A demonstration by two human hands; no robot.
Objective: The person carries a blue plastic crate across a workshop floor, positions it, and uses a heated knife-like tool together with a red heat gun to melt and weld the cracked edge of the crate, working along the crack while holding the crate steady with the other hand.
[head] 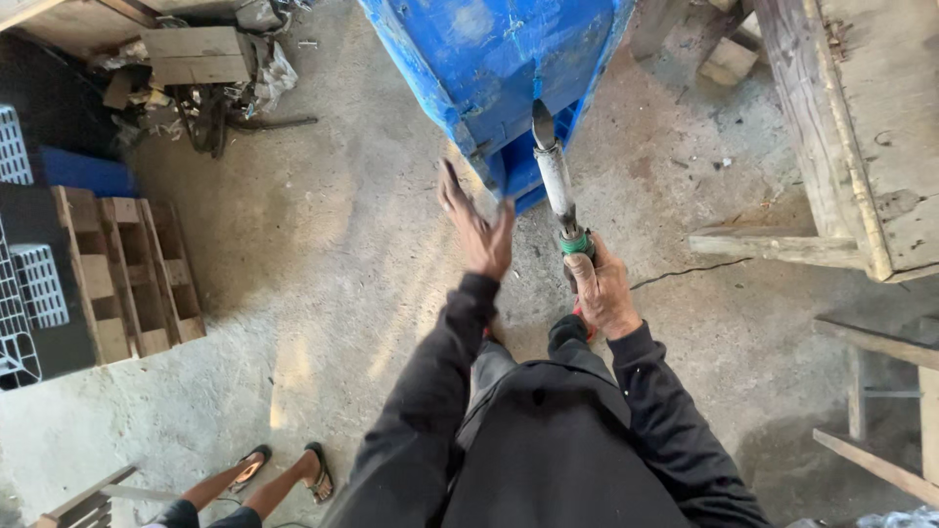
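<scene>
My right hand (602,288) grips the handle of a long tool (556,176) with a grey metal barrel and a green ring near the grip. Its nozzle tip points at the corner of a big blue plastic pallet (489,59) standing on the concrete floor ahead. My left hand (476,227) is raised in the air with fingers spread and nothing in it, just left of the tool and close to the pallet's lower corner. Both arms wear dark sleeves.
A wooden pallet (127,274) lies at the left beside black and white plastic crates (29,284). Wood scraps and junk (196,68) lie at the far left. Weathered timber frames (861,137) stand at the right. Another person's sandalled feet (284,474) are at the bottom left. A thin cable (685,271) crosses the floor.
</scene>
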